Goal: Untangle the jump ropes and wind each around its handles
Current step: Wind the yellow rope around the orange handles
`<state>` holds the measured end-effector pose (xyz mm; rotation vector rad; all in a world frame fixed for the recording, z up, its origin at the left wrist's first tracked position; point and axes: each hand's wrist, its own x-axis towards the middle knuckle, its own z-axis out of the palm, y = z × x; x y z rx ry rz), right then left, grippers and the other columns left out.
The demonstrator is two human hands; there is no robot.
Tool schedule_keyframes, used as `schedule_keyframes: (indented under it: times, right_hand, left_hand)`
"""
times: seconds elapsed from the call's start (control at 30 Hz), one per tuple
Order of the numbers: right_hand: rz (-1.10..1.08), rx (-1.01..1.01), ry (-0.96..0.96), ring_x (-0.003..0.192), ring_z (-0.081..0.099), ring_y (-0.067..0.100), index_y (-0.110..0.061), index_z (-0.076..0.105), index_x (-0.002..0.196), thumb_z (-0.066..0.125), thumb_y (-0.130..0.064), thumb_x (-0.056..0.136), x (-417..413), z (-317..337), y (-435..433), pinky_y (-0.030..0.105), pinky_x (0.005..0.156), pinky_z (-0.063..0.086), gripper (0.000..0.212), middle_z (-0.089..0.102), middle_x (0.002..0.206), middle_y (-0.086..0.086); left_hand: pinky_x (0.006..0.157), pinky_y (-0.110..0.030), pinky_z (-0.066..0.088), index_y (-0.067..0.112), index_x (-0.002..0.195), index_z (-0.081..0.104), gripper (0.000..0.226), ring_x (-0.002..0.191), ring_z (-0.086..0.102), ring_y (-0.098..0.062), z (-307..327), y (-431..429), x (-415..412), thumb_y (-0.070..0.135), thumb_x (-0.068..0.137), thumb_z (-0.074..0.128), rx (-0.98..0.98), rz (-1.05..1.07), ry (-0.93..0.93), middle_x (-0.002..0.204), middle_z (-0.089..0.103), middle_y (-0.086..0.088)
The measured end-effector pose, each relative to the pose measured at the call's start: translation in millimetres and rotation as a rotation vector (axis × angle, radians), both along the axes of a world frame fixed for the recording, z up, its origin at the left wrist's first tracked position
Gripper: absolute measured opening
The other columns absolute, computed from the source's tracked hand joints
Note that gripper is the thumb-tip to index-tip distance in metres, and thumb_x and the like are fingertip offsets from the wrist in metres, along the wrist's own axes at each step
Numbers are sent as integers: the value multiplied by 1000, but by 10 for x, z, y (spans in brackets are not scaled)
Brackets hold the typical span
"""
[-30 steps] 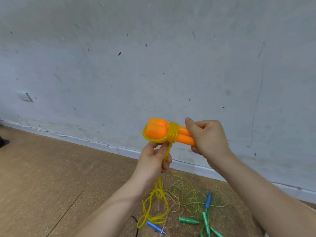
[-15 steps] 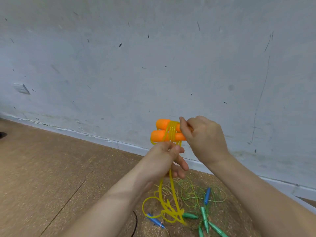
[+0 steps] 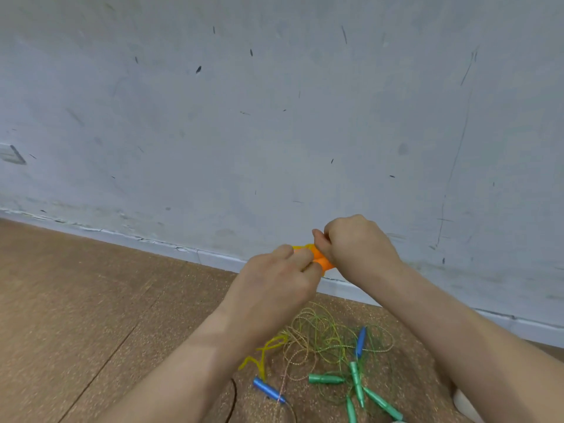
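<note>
Both hands meet in mid-air before the scuffed grey wall (image 3: 274,117). The right hand (image 3: 360,248) is clenched around one end of the pair of orange plastic jump-rope handles (image 3: 321,260). The left hand (image 3: 274,279), at its eight o'clock, curls its fingers over the other end, where turns of yellow plastic cord (image 3: 302,247) show. At six o'clock of the hands, a loose yellow tail (image 3: 264,354) lies on the brown cork floor (image 3: 91,300), beside a tangle of thin green and speckled ropes (image 3: 323,340). Two blue plastic handles (image 3: 360,341) lie at the tangle's three and seven o'clock, and green plastic handles (image 3: 326,378) at five.
</note>
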<state>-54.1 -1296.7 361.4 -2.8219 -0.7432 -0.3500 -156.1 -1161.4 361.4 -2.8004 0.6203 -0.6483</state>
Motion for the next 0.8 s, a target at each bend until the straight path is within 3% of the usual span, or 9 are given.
schedule_keyframes:
  times: [0.1,0.2,0.27,0.37,0.5,0.57,0.6,0.7,0.8]
  right_hand:
    - [37,9,43,62,41,27,-16,32,58,37,-41,101,-22,20,-10,33,49,24,50,33,57,4]
    - [126,-9,46,51,33,20,-15,31,56,39,-41,100,-74,70,-28,32,47,24,51,32,54,4]
    - [214,-19,44,49,33,17,-16,34,56,39,-41,100,-116,108,-47,32,47,25,51,34,53,3]
    - [326,24,110,47,33,16,-12,42,57,43,-40,99,-153,209,-100,31,48,26,51,37,50,4]
    - [410,139,275,42,29,15,-13,39,50,48,-43,97,-200,266,-150,27,45,23,57,31,44,1]
    - [426,183,369,41,29,13,-14,40,48,53,-53,91,-247,283,-156,23,44,23,60,31,43,-2]
    - [434,196,423,42,30,12,-13,45,47,59,-58,84,-278,301,-160,23,45,24,60,33,43,-1]
    - [467,168,506,47,32,10,-11,62,57,76,-60,66,-379,340,-171,23,46,25,52,40,48,3]
    - [493,111,509,48,38,9,-16,65,61,81,-54,66,-439,356,-164,21,47,28,41,50,52,4]
  left_hand:
    - [39,-32,42,18,80,63,17,61,51,-22,-69,127,67,14,71,77,-101,-27,-35,79,59,0]
    - [48,-36,48,18,83,63,7,64,49,-21,-96,194,129,23,88,61,-119,-54,-67,80,60,2]
    - [55,-34,48,19,85,67,23,65,50,-20,-95,223,168,29,92,48,-159,-73,-47,85,64,2]
    - [59,-25,38,19,78,68,27,61,52,-19,-41,245,207,33,88,48,-272,-122,23,75,66,5]
    - [67,-31,45,22,77,74,22,70,62,-16,50,245,154,39,79,60,-686,-48,331,72,70,0]
    - [70,-39,51,25,74,75,1,68,64,-16,90,264,151,26,75,74,-969,60,521,73,70,-6]
    - [67,-38,51,24,70,75,8,64,61,-15,117,269,152,17,74,76,-1042,86,581,71,70,-9]
    - [61,-27,48,24,69,76,18,60,56,-11,179,294,152,7,74,75,-1071,51,762,65,68,-10]
    - [60,-21,44,24,78,77,13,61,52,-10,190,361,155,11,76,77,-1012,23,890,63,64,-2]
